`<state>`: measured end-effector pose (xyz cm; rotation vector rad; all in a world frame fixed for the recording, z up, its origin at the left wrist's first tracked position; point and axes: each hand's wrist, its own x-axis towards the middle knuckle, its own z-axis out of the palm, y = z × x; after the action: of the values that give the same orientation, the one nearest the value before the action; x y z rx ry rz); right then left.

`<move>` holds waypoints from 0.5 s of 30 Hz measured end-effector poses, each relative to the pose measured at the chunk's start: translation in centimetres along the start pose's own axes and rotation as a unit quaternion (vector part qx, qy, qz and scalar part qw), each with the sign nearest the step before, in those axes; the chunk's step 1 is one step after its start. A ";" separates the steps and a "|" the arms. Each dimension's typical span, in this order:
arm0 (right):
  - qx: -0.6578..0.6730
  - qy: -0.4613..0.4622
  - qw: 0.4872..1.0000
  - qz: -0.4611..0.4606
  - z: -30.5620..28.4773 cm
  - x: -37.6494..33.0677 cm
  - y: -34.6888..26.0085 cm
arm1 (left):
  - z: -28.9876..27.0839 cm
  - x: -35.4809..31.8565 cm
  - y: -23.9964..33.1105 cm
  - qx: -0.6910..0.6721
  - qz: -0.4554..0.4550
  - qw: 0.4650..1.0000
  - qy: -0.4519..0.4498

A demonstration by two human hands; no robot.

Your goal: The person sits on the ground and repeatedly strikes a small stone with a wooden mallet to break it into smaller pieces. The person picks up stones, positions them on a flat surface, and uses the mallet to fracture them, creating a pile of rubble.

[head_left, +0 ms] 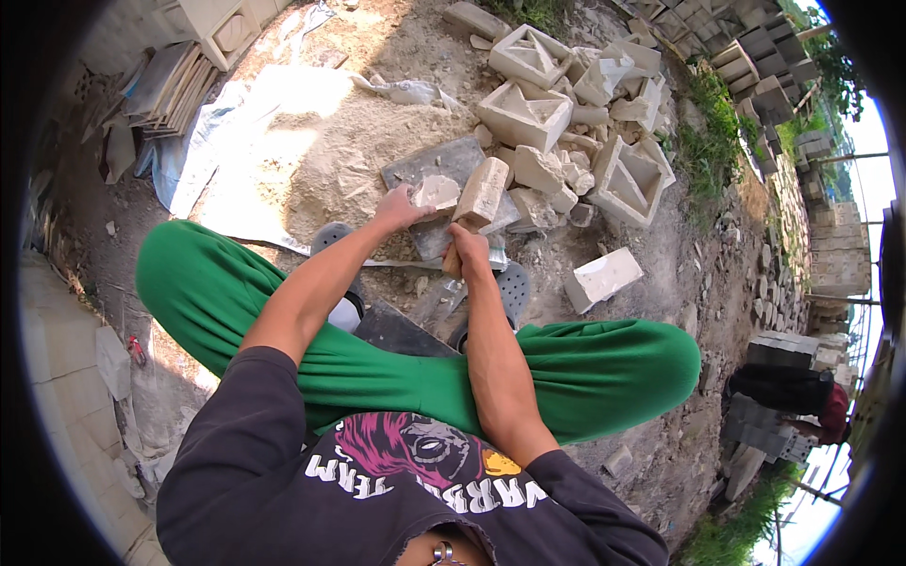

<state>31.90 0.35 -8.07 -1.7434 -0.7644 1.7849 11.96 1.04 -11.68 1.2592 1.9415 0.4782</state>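
Observation:
My right hand (470,249) is wrapped round the handle of a wooden mallet (483,191), its thick block head pointing away from me. Just left of it, my left hand (400,209) grips the edge of a pale broken stone piece (438,192). That piece is over a flat grey slab (411,168) on the ground between my feet. The mallet head is close beside the piece; whether they touch I cannot tell. Part of the slab is hidden behind my hands and the mallet.
Ahead to the right lies a heap of broken stone with several hollow blocks (525,115). A pale rectangular block (604,279) sits right of my foot. Stacked boards (172,90) stand far left near a white sheet (226,141). Another person (788,389) bends at far right.

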 end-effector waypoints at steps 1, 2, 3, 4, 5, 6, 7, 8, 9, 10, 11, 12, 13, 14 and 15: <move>-0.021 -0.006 1.000 0.004 -0.1 0.1 0.0 | 0.0 0.2 0.0 -0.011 -0.027 0.999 -0.024; -0.043 -0.012 0.999 0.007 -0.2 0.3 0.0 | 0.3 0.2 -0.1 -0.039 -0.030 0.999 -0.018; -0.065 -0.018 0.998 0.011 -0.2 0.4 0.0 | 0.7 0.1 -0.3 -0.066 -0.033 0.997 -0.012; -0.081 -0.014 0.997 -0.001 -0.2 0.5 0.1 | 1.0 0.1 -0.5 -0.094 -0.036 0.995 -0.006; -0.095 -0.007 0.995 -0.010 -0.2 0.6 0.5 | 1.1 0.0 -0.3 -0.079 -0.050 0.996 -0.012; -0.110 0.000 0.994 -0.020 -0.3 0.7 0.7 | 1.2 0.0 0.0 -0.065 -0.063 0.996 -0.017; -0.106 -0.002 0.994 -0.029 -0.5 0.8 0.9 | 1.3 0.0 0.2 -0.051 -0.077 0.995 -0.024; -0.103 -0.007 0.994 -0.036 -0.4 0.7 0.9 | 0.9 0.1 0.1 -0.039 -0.091 0.995 -0.018; -0.100 -0.011 0.994 -0.044 -0.3 0.5 0.9 | 0.4 0.6 0.2 -0.028 -0.104 0.994 -0.013; -0.094 -0.008 0.995 -0.039 -0.1 0.3 0.9 | 0.1 0.8 0.2 -0.017 -0.117 0.993 -0.009; -0.089 -0.004 0.995 -0.037 0.0 0.4 0.7 | 0.2 0.8 0.2 -0.027 -0.089 0.995 0.021; -0.083 0.000 0.996 -0.036 0.0 0.4 0.6 | 0.4 0.7 0.2 -0.036 -0.060 0.996 0.051; -0.081 0.001 0.996 -0.027 -0.1 0.4 0.5 | 0.5 0.7 0.2 -0.046 -0.032 0.995 0.081; -0.079 -0.001 0.997 -0.020 0.0 0.2 0.2 | 0.2 1.0 0.1 -0.051 -0.018 0.998 0.034; -0.078 -0.002 0.997 -0.013 0.1 -0.1 0.0 | -0.2 1.5 -0.1 -0.056 -0.004 0.998 -0.013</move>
<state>31.77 0.31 -8.03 -1.8195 -0.9459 1.7538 11.41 2.38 -12.21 1.1801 1.8718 0.5549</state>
